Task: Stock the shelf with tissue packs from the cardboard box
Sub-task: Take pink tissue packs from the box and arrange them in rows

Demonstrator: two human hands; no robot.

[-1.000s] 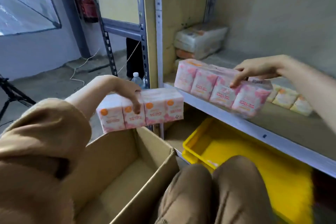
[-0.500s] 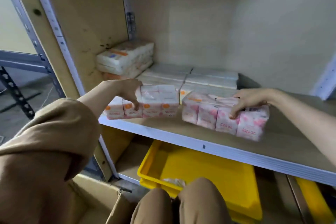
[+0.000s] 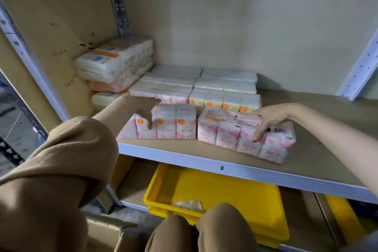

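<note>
Two pink tissue packs stand on the wooden shelf (image 3: 319,149) near its front edge. My left hand (image 3: 146,107) grips the top of the left tissue pack (image 3: 173,124), fingers curled over its front. My right hand (image 3: 268,119) rests over the top of the right tissue pack (image 3: 227,134), thumb down its front; that pack sits slightly angled. Behind them lie rows of stocked tissue packs (image 3: 204,86). Only a corner of the cardboard box (image 3: 106,233) shows at the bottom left.
Larger white and orange packs (image 3: 114,63) are stacked in the shelf's back left corner. A yellow tray (image 3: 235,192) sits on the lower shelf, holding a crumpled tissue. My knees (image 3: 200,231) fill the bottom. Bare shelf board lies to the right.
Both hands carried the packs from above the box onto the shelf and set them down side by side. The view swung from the box to the shelf.
</note>
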